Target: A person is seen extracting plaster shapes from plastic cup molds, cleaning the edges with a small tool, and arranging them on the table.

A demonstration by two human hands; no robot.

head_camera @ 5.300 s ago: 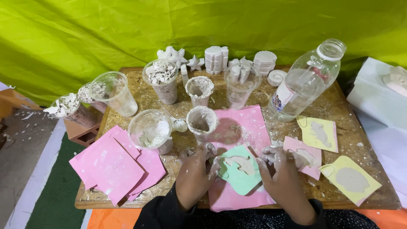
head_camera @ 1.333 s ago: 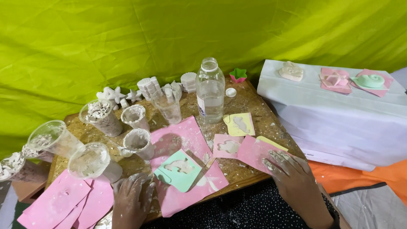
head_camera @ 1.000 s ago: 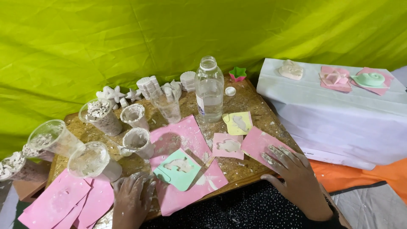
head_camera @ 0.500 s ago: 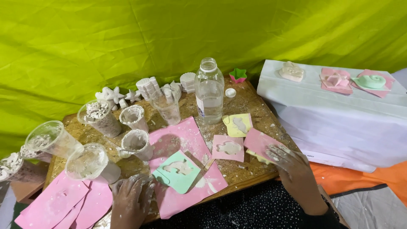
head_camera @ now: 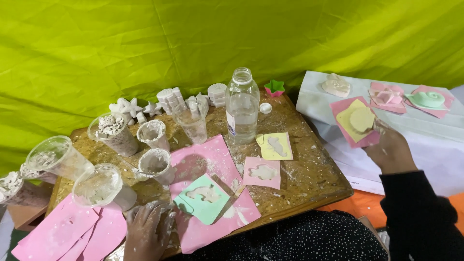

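My right hand is lifted to the right of the wooden table and grips a pink card with a yellow card and a round pale plaster piece on it, over the white-covered surface. My left hand, dusted with plaster, rests flat on the table's near edge beside a green card with a dolphin-shaped cast. A large pink sheet lies under that card.
A clear water bottle stands mid-table, with a yellow card and a small pink card near it. Several plaster-coated plastic cups crowd the left. White plaster shapes line the back. Finished pieces sit on the white surface.
My right hand has lifted the pink and yellow cards off the table's right corner and carried them up and right over the white surface. My left hand has stayed put.
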